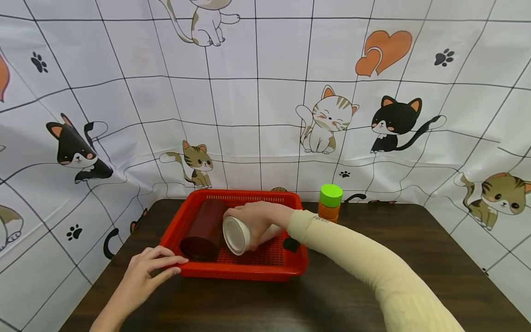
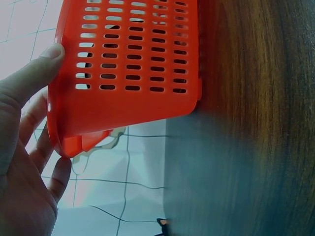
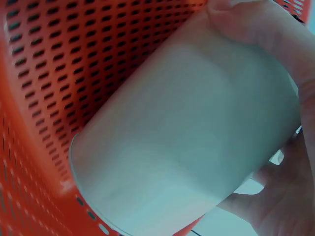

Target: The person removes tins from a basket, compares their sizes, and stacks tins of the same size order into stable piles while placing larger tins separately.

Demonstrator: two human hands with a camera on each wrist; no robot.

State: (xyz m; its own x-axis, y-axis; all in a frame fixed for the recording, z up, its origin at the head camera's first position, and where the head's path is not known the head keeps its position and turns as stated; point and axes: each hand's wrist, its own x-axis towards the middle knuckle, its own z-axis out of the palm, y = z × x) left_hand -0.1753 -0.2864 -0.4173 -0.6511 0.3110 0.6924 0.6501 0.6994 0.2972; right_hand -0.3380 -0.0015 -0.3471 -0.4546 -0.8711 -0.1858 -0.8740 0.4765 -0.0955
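Note:
In the head view my right hand (image 1: 256,221) grips a white canister (image 1: 236,236) that lies tilted inside a red plastic basket (image 1: 244,271). The right wrist view shows the canister's smooth pale side (image 3: 172,132), with thumb and fingers on opposite sides of it. A dark maroon cylinder (image 1: 206,226) lies lengthwise to its left. At the basket's front left corner my left hand (image 1: 143,272) holds the rim. From the left wrist, the thumb presses the rim (image 2: 55,98) and the other fingers reach behind and beside it.
The basket stands on a dark wooden table (image 1: 344,286). Behind my right forearm rises a stack of round pieces, with a green piece (image 1: 331,195) over an orange piece (image 1: 327,212). A cat-patterned white sheet (image 1: 282,106) surrounds the table's back and sides.

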